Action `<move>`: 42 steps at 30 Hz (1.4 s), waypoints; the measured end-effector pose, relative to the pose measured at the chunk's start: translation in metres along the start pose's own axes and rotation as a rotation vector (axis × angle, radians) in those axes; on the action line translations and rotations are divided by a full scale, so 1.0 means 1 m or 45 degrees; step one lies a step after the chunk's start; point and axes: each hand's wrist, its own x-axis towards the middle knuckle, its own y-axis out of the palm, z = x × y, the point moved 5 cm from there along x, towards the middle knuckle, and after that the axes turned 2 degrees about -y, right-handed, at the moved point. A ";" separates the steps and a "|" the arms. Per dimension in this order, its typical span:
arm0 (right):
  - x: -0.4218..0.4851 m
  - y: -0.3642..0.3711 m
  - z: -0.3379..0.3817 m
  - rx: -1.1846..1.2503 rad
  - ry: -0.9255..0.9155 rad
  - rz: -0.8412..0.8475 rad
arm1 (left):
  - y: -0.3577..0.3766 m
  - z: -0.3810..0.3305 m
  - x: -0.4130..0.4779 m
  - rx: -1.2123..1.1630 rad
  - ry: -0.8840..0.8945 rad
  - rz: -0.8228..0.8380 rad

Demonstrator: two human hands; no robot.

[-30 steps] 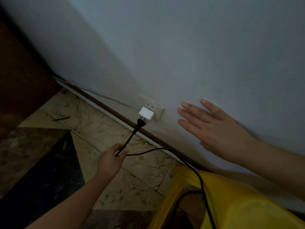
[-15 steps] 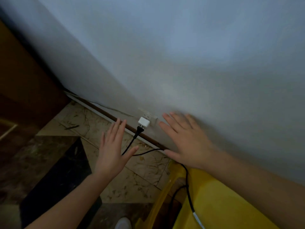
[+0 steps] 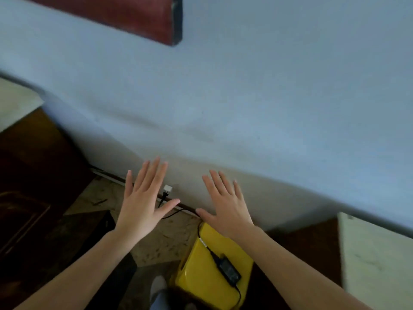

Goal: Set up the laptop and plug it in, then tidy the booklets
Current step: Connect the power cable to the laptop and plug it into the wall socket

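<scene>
A white plug adapter (image 3: 167, 188) sits in the wall low down, near the skirting. A black cable (image 3: 173, 213) runs from it over the floor to a black power brick (image 3: 229, 268) lying on a yellow stool (image 3: 201, 271). My left hand (image 3: 143, 202) is open with fingers spread, just left of the adapter and in front of the cable. My right hand (image 3: 225, 206) is open too, held out to the right of the adapter, above the stool's far edge. Neither hand holds anything. No laptop or booklets are in view.
A pale blue wall (image 3: 245, 108) fills most of the view, with a dark red framed board (image 3: 134, 16) at the top. Dark wooden furniture (image 3: 33, 186) stands at the left, and a pale surface (image 3: 375, 260) at the right. Marble floor tiles (image 3: 163, 245) lie below. My foot (image 3: 157, 285) shows beside the stool.
My left hand let go of the cable and opened. Both hands drew back from the wall as my view rose and pulled away, bringing the power brick and stool top into sight.
</scene>
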 end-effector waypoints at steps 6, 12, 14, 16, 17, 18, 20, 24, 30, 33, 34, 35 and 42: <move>-0.042 -0.104 0.001 -0.111 -0.029 -0.166 | -0.116 -0.044 -0.004 0.026 0.061 -0.162; -0.071 -0.152 0.014 -0.133 -0.045 -0.343 | -0.152 -0.059 -0.024 0.127 0.084 -0.203; -0.085 -0.156 0.016 -0.123 -0.027 -0.357 | -0.156 -0.065 -0.029 0.117 0.109 -0.209; -0.098 -0.157 0.014 -0.108 0.000 -0.365 | -0.161 -0.074 -0.034 0.088 0.139 -0.216; -0.104 -0.158 0.013 -0.104 0.010 -0.372 | -0.163 -0.079 -0.038 0.089 0.153 -0.219; -0.110 -0.159 0.010 -0.099 0.019 -0.382 | -0.166 -0.084 -0.043 0.099 0.166 -0.220; -0.123 -0.161 0.006 -0.088 0.046 -0.405 | -0.173 -0.092 -0.056 0.123 0.200 -0.220; -0.155 -0.154 0.002 -0.055 0.096 -0.403 | -0.193 -0.102 -0.085 0.184 0.259 -0.210; -0.226 -0.137 0.003 -0.010 0.152 -0.410 | -0.214 -0.119 -0.139 0.267 0.309 -0.249; -0.273 -0.121 -0.007 0.008 0.214 -0.414 | -0.210 -0.130 -0.179 0.245 0.326 -0.243; -0.290 -0.115 -0.012 0.014 0.253 -0.404 | -0.207 -0.134 -0.194 0.225 0.336 -0.240; -0.307 -0.107 -0.017 0.032 0.298 -0.391 | -0.204 -0.138 -0.211 0.199 0.347 -0.228; -0.442 -0.032 -0.012 0.169 0.490 -0.337 | -0.157 -0.141 -0.358 0.005 0.304 -0.065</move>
